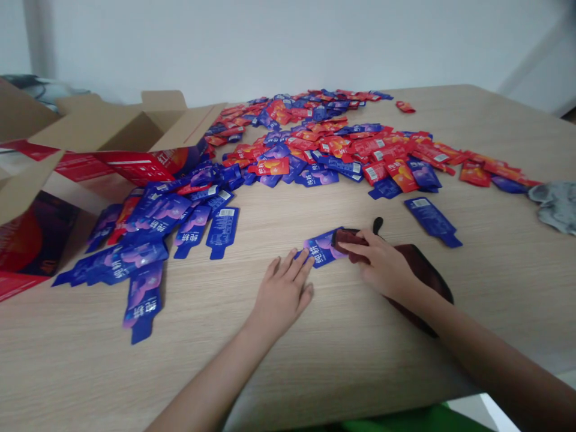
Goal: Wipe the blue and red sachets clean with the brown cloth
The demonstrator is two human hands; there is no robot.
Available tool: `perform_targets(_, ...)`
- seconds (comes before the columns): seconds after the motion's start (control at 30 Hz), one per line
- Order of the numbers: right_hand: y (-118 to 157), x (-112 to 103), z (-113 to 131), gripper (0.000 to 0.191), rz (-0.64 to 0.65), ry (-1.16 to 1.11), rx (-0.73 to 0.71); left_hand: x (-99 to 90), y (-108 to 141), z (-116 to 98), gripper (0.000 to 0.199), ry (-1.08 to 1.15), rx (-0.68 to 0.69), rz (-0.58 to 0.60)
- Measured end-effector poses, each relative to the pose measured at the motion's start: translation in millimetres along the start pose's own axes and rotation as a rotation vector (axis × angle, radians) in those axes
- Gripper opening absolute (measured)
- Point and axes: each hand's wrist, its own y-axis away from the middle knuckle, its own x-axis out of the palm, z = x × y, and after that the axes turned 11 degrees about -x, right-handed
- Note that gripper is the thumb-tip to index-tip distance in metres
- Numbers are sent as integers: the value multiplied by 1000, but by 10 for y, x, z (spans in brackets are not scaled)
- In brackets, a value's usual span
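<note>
A blue and purple sachet lies flat on the table in front of me. The fingertips of my left hand rest at its left, narrow end; that hand is flat with the fingers stretched out. My right hand grips a dark-framed thing with brown tinted panels, which looks like sunglasses. One tinted panel overlaps the sachet's right end, and a black tip sticks up behind the fingers. My hand and forearm hide the middle of the sunglasses. Another blue sachet lies farther right.
Piles of red and blue sachets stretch across the back of the wooden table. More blue sachets spill beside open cardboard boxes at the left. A crumpled grey cloth lies at the right edge.
</note>
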Motion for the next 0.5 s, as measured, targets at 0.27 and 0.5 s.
perform_targets(0.27, -37, -74, 134, 46, -169, -15, -64, -14, -14, 4, 50, -6, 15, 2)
perform_targets(0.5, -24, 52, 274, 46, -23, -28, -108, -17, -9, -19, 51, -12, -1, 15)
